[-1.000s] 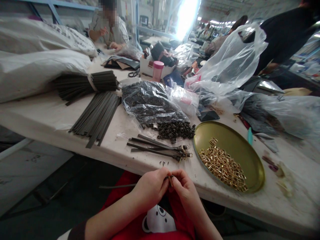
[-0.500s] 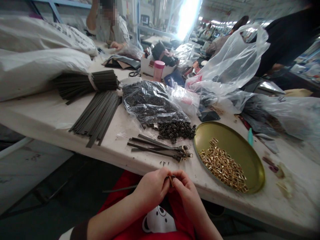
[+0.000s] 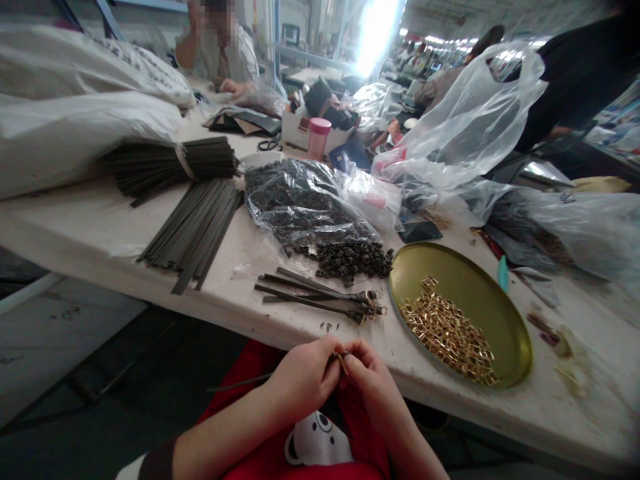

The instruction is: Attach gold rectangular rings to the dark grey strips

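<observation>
My left hand (image 3: 309, 373) is closed on a thin dark strap (image 3: 240, 382), whose long tail sticks out to the left past my wrist. A gold buckle (image 3: 342, 363) shows between the fingertips of both hands. My right hand (image 3: 367, 369) pinches at the buckle end of the strap; its fingertips hide most of the join. Just beyond my hands, several straps with gold buckles (image 3: 320, 298) lie on the table near its front edge. To their right, a round olive-gold tray (image 3: 465, 280) holds a heap of loose gold buckles (image 3: 450, 337).
Dark small loops (image 3: 350, 261) spill from a clear plastic bag (image 3: 310, 203). Loose straps (image 3: 193, 233) and a tied bundle (image 3: 173, 163) lie at the left. A pink-lidded cup (image 3: 319, 138), a phone (image 3: 420, 231) and plastic bags stand farther back. A person (image 3: 225, 60) sits across the table.
Both hands stay together over my lap. The gold buckle has tilted slightly between the fingertips, and the view has shifted a little.
</observation>
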Motion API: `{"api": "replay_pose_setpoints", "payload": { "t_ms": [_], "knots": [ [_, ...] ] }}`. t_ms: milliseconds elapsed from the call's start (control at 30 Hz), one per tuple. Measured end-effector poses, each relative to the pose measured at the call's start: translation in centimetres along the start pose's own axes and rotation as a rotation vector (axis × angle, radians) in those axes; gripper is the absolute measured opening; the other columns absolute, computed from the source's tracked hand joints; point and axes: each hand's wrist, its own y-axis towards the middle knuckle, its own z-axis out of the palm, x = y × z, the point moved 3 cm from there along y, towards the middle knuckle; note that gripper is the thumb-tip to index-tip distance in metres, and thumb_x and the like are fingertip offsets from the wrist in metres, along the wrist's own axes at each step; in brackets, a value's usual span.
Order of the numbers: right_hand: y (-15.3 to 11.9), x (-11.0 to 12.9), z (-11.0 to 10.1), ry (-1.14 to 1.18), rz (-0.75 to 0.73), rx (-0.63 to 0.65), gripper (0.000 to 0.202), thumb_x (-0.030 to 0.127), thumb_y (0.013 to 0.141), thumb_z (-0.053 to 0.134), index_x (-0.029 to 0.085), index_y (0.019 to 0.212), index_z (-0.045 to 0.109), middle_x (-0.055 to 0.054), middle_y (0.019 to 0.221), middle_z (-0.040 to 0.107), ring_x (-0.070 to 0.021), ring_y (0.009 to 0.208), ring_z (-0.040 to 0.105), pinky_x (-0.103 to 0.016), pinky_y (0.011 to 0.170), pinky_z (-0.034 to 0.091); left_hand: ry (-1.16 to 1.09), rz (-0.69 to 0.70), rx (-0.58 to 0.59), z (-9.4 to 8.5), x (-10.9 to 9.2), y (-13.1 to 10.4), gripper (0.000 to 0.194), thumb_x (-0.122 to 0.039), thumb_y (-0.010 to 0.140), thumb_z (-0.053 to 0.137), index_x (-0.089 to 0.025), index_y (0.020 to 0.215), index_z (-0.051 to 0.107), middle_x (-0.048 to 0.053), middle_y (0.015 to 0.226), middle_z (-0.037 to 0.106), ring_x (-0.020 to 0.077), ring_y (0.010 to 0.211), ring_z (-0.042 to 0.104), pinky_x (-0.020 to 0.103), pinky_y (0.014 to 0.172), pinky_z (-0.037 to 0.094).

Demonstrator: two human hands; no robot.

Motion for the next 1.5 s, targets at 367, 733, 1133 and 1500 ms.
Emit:
{"api": "replay_pose_setpoints", "payload": {
  "t_ms": [367,733,1133,1500],
  "knots": [
    [-1.1,1.0,0.1,-0.097,-0.180,-0.090,0.029,0.044,0.070,0.063,0.017,0.072,0.054,0.005,0.056,0.051,-0.0079,0.049,0.044,-0.020,0.047,0.037,-0.266,-0.097,0.099,-0.7,-0.1,0.1,0.018,-0.021,0.075,0.050,-0.018,0.092,0.049,-0.002,0.072,0.054,0.0125,0.066,0.050,0.021,0.060,0.038],
    [-1.6,1.0,-0.1,-0.170,-0.295,-0.025,0.023,0.038,0.075,0.060,0.018,0.087,0.059,-0.004,0.079,0.066,-0.0169,0.071,0.061,-0.028,0.065,0.049,-0.350,-0.115,0.073,-0.7,-0.1,0.0,0.024,-0.027,0.074,0.055,-0.017,0.096,0.050,-0.001,0.078,0.057,0.0130,0.069,0.051,0.021,0.062,0.039],
    [-2.2,1.9,-0.7,-0.782,-0.723,-0.099,0.013,0.022,0.083,0.049,0.021,0.092,0.059,-0.003,0.079,0.066,-0.0159,0.070,0.062,-0.025,0.062,0.048,-0.357,-0.120,0.097,-1.3,-0.1,-0.3,0.021,-0.027,0.074,0.057,-0.017,0.092,0.056,0.000,0.083,0.061,0.0152,0.076,0.054,0.023,0.067,0.039],
    [-2.2,1.2,-0.9,-0.693,-0.595,-0.166,0.014,0.028,0.083,0.049,0.021,0.073,0.056,0.001,0.062,0.057,-0.0144,0.056,0.052,-0.023,0.053,0.040,-0.384,-0.149,0.198,-1.6,0.1,-0.4,0.034,-0.030,0.065,0.065,-0.016,0.095,0.055,-0.001,0.080,0.059,0.0156,0.073,0.053,0.022,0.060,0.038]
  ]
}}
